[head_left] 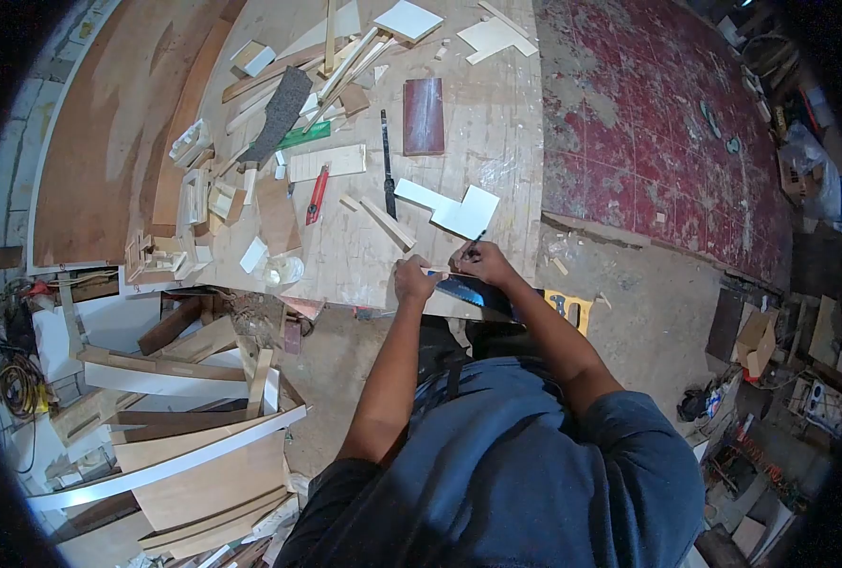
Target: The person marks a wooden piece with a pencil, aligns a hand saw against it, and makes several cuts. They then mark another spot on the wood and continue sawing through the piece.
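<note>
At the near edge of the wooden worktable (345,275), my right hand (480,262) is closed around a thin dark pencil or pen (479,238), its upper end poking out above the fingers. Just to its left, my left hand (414,278) pinches a small pale strip of wood (437,273) that reaches toward the right hand. Below both hands lies a handsaw with a dark, shiny blade (478,292) and a yellow handle (572,310) beyond the table edge. A white L-shaped piece (465,210) and a wooden stick (388,223) lie just ahead of the hands.
A red utility knife (318,194), a black rod-like tool (387,161) and a dark red block (424,116) lie farther up the table. Wood offcuts (345,76) crowd its far left. Boards (194,379) are stacked on the floor at left; reddish tiles (648,133) lie right.
</note>
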Motion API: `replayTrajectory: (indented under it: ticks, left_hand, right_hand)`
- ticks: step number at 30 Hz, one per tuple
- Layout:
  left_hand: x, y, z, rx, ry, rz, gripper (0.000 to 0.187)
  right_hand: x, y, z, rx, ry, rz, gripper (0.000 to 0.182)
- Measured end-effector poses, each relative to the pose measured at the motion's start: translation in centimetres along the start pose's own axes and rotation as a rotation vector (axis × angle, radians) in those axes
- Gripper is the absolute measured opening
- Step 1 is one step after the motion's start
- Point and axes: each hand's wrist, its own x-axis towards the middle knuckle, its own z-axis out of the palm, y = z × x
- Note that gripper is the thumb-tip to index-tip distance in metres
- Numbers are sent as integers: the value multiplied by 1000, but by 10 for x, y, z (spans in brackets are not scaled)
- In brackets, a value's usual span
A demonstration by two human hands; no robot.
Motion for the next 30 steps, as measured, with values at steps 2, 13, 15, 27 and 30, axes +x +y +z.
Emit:
replayTrajectory:
  ticks: [2,13,15,27,30]
  left_hand:
    - [0,-1,0,-22,-14,-10,51]
    - [-3,-3,1,53,-17,37,51]
    - [-8,-1,-3,69,-8,44,51]
    - [-28,2,9,-73,120,139,63]
    - [-32,1,8,-242,202,84,68]
  right_hand:
    - [-19,-23,-11,21,44,53,14]
    - [-173,21,-158,-618,842,185,19]
    - [-192,42,-163,-586,796,394,30]
    - [-195,64,-135,113,894,464,42]
    - [-198,56,-138,225,916,538,43]
